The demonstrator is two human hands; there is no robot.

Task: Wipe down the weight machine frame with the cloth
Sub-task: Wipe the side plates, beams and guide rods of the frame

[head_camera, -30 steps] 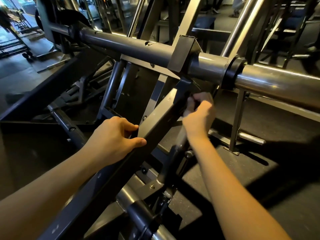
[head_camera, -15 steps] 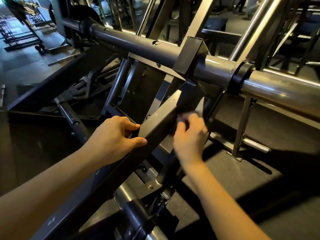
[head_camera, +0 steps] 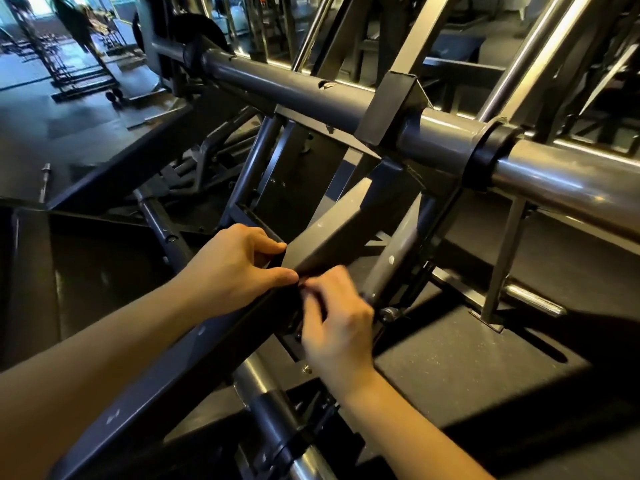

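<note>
Gripping the slanted square beam (head_camera: 332, 233) of the weight machine frame (head_camera: 254, 164) with the left hand (head_camera: 235, 268): fingers hooked over the beam's far upper edge, thumb stretched along its near edge, wrapped close round the metal. Just beside that thumb, almost touching it, the right hand (head_camera: 337, 327), set against the beam's lower right face with fingers (head_camera: 313, 306) bent and smeared by motion blur. Impossible to tell whether holding anything. Cloth not to be made out, either hidden under the blurred fingers or lost against the dark face of the beam. Both forearms bare, reaching in from the bottom edge, one on each side of the beam.

Beyond the hands, up the beam to its top end, meeting a thick round crossbar (head_camera: 284, 91) that runs from upper left to right. On the crossbar above the beam, a square bracket (head_camera: 391, 105); further right a black collar (head_camera: 488, 157), then a bright chrome sleeve (head_camera: 571, 188) out to the right edge. Below the right hand, a second round tube (head_camera: 266, 403) slanting toward the bottom edge, a black band round it. On the dark rubber floor (head_camera: 467, 368) to the right, a flat post (head_camera: 504, 261) on a base plate, a short chrome peg (head_camera: 533, 301) beside it. Far left on the floor, a bare barbell (head_camera: 45, 181); racks (head_camera: 69, 64) and a blurred person (head_camera: 72, 22) in the far upper left corner.
</note>
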